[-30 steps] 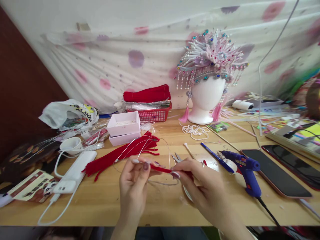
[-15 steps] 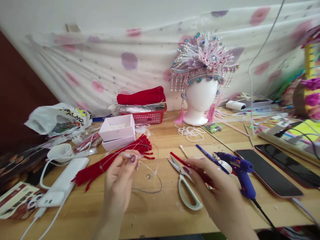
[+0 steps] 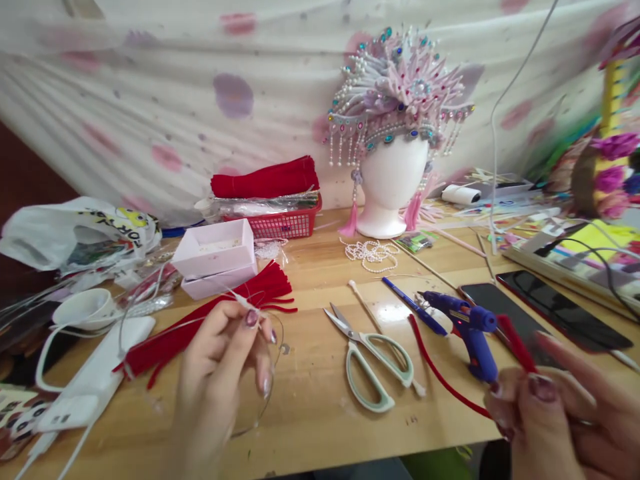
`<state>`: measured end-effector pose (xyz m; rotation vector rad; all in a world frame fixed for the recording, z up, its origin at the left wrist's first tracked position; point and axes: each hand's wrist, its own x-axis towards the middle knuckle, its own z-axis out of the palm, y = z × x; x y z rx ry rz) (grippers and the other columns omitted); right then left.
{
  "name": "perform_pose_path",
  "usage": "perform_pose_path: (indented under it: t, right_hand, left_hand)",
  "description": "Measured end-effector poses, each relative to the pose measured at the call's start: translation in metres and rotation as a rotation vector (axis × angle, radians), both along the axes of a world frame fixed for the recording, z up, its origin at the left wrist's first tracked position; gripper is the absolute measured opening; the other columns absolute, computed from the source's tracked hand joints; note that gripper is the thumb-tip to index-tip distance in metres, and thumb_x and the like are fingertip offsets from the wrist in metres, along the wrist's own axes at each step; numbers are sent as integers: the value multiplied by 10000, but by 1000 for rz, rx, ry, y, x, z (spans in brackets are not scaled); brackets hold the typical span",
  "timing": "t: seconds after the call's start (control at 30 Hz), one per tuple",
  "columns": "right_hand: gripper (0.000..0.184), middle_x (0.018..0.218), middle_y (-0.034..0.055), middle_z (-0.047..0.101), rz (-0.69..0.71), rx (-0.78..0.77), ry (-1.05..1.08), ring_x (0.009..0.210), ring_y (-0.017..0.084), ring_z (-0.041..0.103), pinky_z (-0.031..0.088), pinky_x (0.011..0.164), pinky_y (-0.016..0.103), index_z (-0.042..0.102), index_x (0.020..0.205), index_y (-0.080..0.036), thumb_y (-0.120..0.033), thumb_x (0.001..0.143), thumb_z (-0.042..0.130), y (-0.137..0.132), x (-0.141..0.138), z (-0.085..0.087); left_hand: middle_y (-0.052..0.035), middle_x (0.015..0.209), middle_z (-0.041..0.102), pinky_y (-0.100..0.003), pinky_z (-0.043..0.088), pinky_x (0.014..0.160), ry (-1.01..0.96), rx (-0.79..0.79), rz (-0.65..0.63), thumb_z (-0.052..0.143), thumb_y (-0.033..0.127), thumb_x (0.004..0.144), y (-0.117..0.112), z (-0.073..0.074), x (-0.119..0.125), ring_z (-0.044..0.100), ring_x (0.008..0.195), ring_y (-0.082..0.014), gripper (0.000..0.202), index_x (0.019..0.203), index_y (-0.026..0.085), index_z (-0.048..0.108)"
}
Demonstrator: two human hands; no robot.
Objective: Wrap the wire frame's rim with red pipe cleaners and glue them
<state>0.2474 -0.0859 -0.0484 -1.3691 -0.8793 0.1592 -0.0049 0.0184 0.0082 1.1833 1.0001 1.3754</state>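
My left hand (image 3: 220, 373) is closed in a pinch on a thin silver wire (image 3: 260, 360) that loops down over the wooden table (image 3: 310, 420). My right hand (image 3: 555, 420), at the lower right, is pinched on a red pipe cleaner (image 3: 440, 373) that curves left across the table and sticks up past my fingers. A bundle of red pipe cleaners (image 3: 210, 320) lies just behind my left hand. White-handled scissors (image 3: 373, 360) lie between my hands. A blue glue gun (image 3: 467, 330) stands just left of my right hand.
A white foam head with a beaded pink headdress (image 3: 395, 113) stands at the back, a red basket (image 3: 285, 223) and pink boxes (image 3: 215, 257) to its left. Two phones (image 3: 555, 310), a blue pen (image 3: 413, 307), a pearl string (image 3: 370, 253) and a white power bank (image 3: 95, 373) lie around.
My hands have drawn apart: the right one has pulled the red pipe cleaner off to the lower right, past the glue gun. The left one keeps the wire. The view has shifted right.
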Motion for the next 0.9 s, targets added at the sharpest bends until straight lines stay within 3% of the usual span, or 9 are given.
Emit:
perform_pose_path:
  t: [0.1, 0.17, 0.27, 0.4, 0.47, 0.53, 0.63, 0.77, 0.9]
  right_hand:
    - [206, 689, 15, 652, 34, -28, 178, 564, 149, 597, 495, 504, 241, 735, 1061, -272, -397, 898, 725, -6, 6, 6]
    - [183, 666, 17, 694, 228, -33, 277, 586, 166, 663, 575, 576, 259, 732, 965, -272, -423, 866, 759, 0, -3, 13]
    - [190, 714, 16, 762, 470, -45, 386, 649, 183, 734, 625, 652, 281, 714, 1024, -301, -403, 871, 764, 14, -27, 23]
    - [131, 753, 26, 790, 625, -117, 363, 679, 199, 759, 613, 602, 260, 732, 969, -286, -361, 869, 770, 31, -56, 26]
    - [34, 781, 20, 784, 589, -81, 258, 707, 185, 751, 612, 634, 252, 746, 884, -278, -307, 874, 761, 39, -66, 24]
    - [54, 790, 10, 756, 550, 5, 84, 728, 165, 728, 599, 636, 230, 746, 846, -270, -219, 863, 754, 45, -73, 22]
    - [148, 759, -1, 699, 494, 74, -149, 702, 131, 692, 563, 585, 185, 700, 806, -234, -98, 864, 695, 51, -78, 17]
    - [166, 844, 14, 740, 504, -4, -416, 764, 157, 713, 593, 680, 250, 670, 980, -226, -85, 893, 657, 55, -69, 6]
    - [280, 934, 34, 768, 474, -55, -683, 881, 210, 727, 583, 904, 404, 668, 1092, -248, -45, 911, 600, 45, -48, -4]
  left_hand:
    - [38, 741, 648, -178, 481, 435, 95, -5, 4, 679, 337, 893, 11, -13, 20, 575, 439, -67, 197, 804, 192, 581]
    - [29, 748, 657, -199, 489, 451, 177, -9, -18, 642, 346, 904, 22, -19, 31, 583, 468, -84, 194, 806, 198, 565]
    - [-12, 780, 713, -237, 476, 449, 428, -19, -96, 630, 361, 887, 36, -18, 37, 616, 503, -133, 168, 840, 204, 595]
    - [-30, 770, 732, -281, 506, 593, 774, 220, 143, 633, 285, 878, 20, -6, 36, 662, 625, -176, 111, 836, 213, 707]
    - [-18, 760, 709, -258, 511, 612, 687, 363, 247, 635, 284, 900, -2, -6, 40, 651, 644, -159, 138, 813, 223, 722]
    - [-5, 768, 706, -209, 511, 541, 466, 304, 192, 702, 300, 871, -23, -14, 48, 636, 604, -133, 84, 840, 236, 745]
    - [-20, 826, 719, -194, 571, 630, 209, 144, 211, 768, 282, 825, -40, -36, 61, 682, 713, -146, 63, 816, 221, 755]
    - [-24, 765, 741, -167, 582, 628, -64, -23, 239, 846, 343, 767, -33, -56, 62, 689, 683, -129, 181, 764, 189, 751]
    - [21, 759, 766, -162, 577, 580, -283, -118, 305, 894, 394, 712, -22, -51, 42, 662, 580, -88, 258, 775, 208, 726]
